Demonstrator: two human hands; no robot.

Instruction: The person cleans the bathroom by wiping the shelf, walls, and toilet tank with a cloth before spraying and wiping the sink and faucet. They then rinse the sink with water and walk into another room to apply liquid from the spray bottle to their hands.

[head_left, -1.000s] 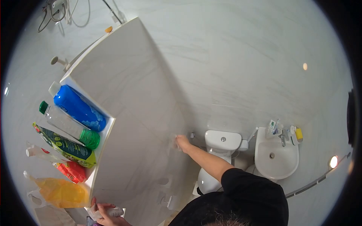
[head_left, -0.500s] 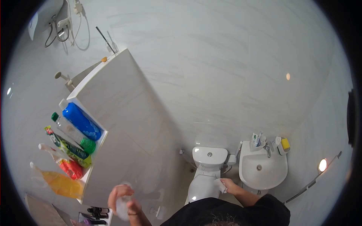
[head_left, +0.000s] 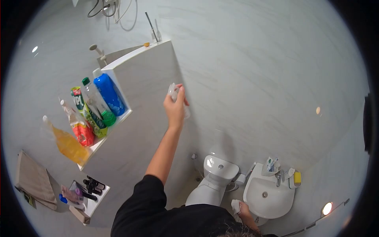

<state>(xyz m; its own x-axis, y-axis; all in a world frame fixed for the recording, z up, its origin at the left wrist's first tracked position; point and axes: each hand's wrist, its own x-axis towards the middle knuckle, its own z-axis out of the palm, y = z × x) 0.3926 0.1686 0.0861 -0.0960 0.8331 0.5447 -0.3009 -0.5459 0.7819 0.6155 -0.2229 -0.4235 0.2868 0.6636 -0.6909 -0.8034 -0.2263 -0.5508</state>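
Observation:
My left hand (head_left: pixel 175 107) is raised in front of the tiled wall, beside the upright partition panel. Its fingers are wrapped around a translucent white spray bottle (head_left: pixel 172 90), whose lower part shows past the hand. Low down, between the toilet and the sink, my right hand (head_left: pixel 245 213) is closed on a white cloth (head_left: pixel 236 206). The cloth hangs crumpled from the fingers, and part of it is hidden.
A white toilet (head_left: pixel 215 177) stands below, with a sink (head_left: pixel 288 197) to its right. At left, a shelf (head_left: pixel 125 115) bears several bottles and pouches. Lower down, a small shelf (head_left: pixel 94 205) carries toiletries next to a hanging towel (head_left: pixel 35 177).
My left hand has moved up and right with the spray bottle, from low beside the partition to the wall. The right hand still grips the cloth, now lower. The view has shifted.

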